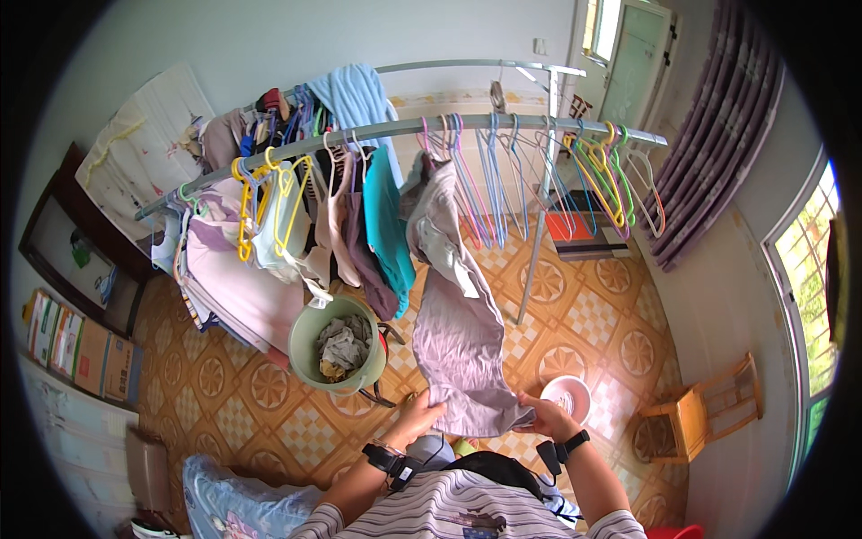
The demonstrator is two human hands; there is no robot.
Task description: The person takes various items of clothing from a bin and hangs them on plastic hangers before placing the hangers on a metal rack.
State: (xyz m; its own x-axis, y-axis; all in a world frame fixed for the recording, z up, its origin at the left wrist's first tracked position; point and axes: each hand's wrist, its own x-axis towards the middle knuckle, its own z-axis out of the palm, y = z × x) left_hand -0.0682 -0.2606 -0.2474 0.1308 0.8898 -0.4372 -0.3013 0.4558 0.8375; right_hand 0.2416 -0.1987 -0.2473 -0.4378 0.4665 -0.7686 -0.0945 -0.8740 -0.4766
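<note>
A greyish-lilac garment [458, 337] hangs from a hanger on the front metal rail [431, 133], and its lower end stretches towards me. My left hand [423, 416] grips the left corner of that end; my right hand [544, 412] grips the right corner. The cloth between them is wrinkled and spread wide. Left of it on the rail hangs a teal garment [387, 229]. To its right are several bare plastic hangers [495, 188]. A pale green bucket [301, 357] with crumpled grey cloth [345, 343] inside stands to the left of my left hand.
A white basin [580, 391] lies beyond my right hand. A wooden chair [693, 421] stands by the right wall. Clothes, including a light blue towel [353, 94], hang on the rear rail. Cardboard boxes [87, 347] line the left side, and a blue patterned cover [242, 502] is at lower left.
</note>
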